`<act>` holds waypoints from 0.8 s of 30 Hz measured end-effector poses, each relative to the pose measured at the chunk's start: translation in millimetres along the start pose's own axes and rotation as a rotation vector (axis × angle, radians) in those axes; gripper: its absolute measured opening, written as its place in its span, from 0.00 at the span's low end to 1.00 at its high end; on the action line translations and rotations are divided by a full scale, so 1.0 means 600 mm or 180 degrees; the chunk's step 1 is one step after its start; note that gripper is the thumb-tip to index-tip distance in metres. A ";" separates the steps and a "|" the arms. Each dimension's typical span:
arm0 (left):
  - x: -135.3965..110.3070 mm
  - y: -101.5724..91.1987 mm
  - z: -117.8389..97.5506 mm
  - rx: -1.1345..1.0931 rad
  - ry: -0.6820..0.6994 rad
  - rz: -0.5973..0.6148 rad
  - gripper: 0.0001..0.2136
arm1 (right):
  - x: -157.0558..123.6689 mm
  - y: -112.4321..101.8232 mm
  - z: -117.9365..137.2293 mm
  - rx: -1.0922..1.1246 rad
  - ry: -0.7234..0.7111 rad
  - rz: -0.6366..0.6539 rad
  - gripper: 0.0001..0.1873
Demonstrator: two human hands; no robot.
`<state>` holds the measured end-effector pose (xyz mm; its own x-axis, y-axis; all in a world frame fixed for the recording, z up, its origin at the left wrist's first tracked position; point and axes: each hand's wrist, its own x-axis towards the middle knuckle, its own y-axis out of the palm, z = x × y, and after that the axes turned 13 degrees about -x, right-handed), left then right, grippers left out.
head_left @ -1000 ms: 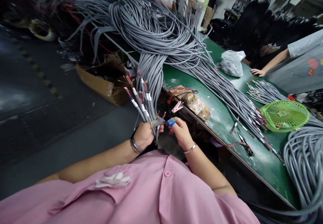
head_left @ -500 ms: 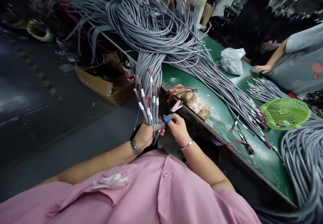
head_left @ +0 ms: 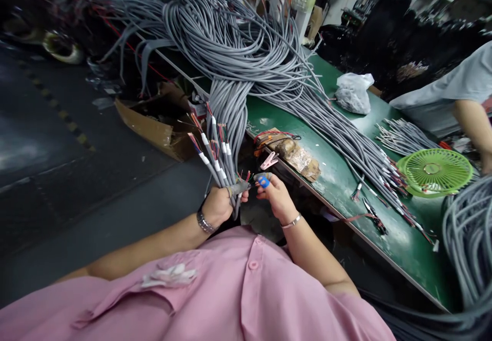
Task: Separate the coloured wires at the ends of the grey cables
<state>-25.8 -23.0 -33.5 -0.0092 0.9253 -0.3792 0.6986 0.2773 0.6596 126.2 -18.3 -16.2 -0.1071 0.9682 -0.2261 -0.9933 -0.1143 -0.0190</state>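
Note:
My left hand (head_left: 219,205) is closed round a fan of several grey cables (head_left: 215,151). Their stripped ends, with white sleeves and red and blue wires, stick up and to the left. The thumb wears grey tape. My right hand (head_left: 274,197) is beside it, fingers pinched on thin coloured wire tips (head_left: 246,177) at the left thumb. Blue tape (head_left: 263,181) covers one right fingertip. Both hands hover just off the near edge of the green table (head_left: 346,187).
A large heap of grey cables (head_left: 238,48) lies on the table and hangs over its edge. A pink clip (head_left: 269,161), a green fan (head_left: 434,172) and a white bag (head_left: 353,94) lie there. A cardboard box (head_left: 161,125) sits on the floor. Another person's arm (head_left: 474,120) is at right.
The cable ends in my left hand have tilted back to the left. My right hand drew slightly apart from the left. The other person's hand left the table and their arm moved right.

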 end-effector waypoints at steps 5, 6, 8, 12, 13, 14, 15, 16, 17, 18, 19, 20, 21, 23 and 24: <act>-0.002 -0.002 0.013 0.0222 0.0066 0.0087 0.09 | 0.005 0.015 0.006 -0.0598 -0.0116 -0.0008 0.19; -0.002 -0.003 0.015 0.0289 0.0080 0.0113 0.09 | 0.007 0.016 0.005 -0.0661 -0.0096 -0.0008 0.19; -0.002 -0.007 0.020 0.0396 0.0128 0.0137 0.08 | 0.009 0.015 0.000 -0.0746 -0.0075 0.0025 0.18; -0.001 -0.009 0.021 0.0439 0.0179 0.0199 0.07 | 0.004 0.009 -0.008 -0.0605 -0.0017 0.0181 0.15; 0.000 -0.008 0.021 0.0440 0.0181 0.0217 0.06 | 0.001 0.008 -0.009 -0.0539 -0.0002 0.0198 0.14; 0.001 -0.008 0.020 0.0435 0.0181 0.0227 0.06 | -0.002 0.008 -0.009 -0.0483 0.0010 0.0192 0.14; 0.002 -0.008 0.021 0.0423 0.0182 0.0228 0.06 | -0.004 0.008 -0.009 -0.0443 0.0016 0.0164 0.13; 0.004 -0.009 0.021 0.0402 0.0186 0.0220 0.06 | -0.006 0.009 -0.009 -0.0419 0.0017 0.0117 0.12; 0.005 -0.010 0.022 0.0379 0.0183 0.0215 0.06 | -0.007 0.010 -0.008 -0.0404 0.0011 0.0056 0.12; 0.005 -0.012 0.024 0.0374 0.0164 0.0218 0.06 | -0.006 0.012 -0.007 -0.0392 -0.0006 0.0002 0.11; 0.005 -0.014 0.026 0.0404 0.0130 0.0241 0.06 | -0.005 0.014 -0.006 -0.0371 -0.0040 -0.0042 0.11; 0.005 -0.016 0.029 0.0475 0.0076 0.0285 0.06 | -0.002 0.015 -0.004 -0.0348 -0.0096 -0.0070 0.10; 0.004 -0.019 0.031 0.0575 0.0013 0.0343 0.06 | 0.002 0.017 -0.003 -0.0330 -0.0173 -0.0096 0.10; 0.001 -0.021 0.034 0.0771 -0.0095 0.0466 0.05 | 0.011 0.017 -0.002 -0.0327 -0.0329 -0.0174 0.10; 0.000 -0.022 0.034 0.0813 -0.0114 0.0503 0.05 | 0.015 0.016 -0.003 -0.0327 -0.0376 -0.0240 0.10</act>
<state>-20.4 -31.9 -55.1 0.1361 0.9407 -0.3106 0.8468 0.0522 0.5293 115.6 -11.0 -20.3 -0.0430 0.9936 -0.1042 -0.9896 -0.0567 -0.1325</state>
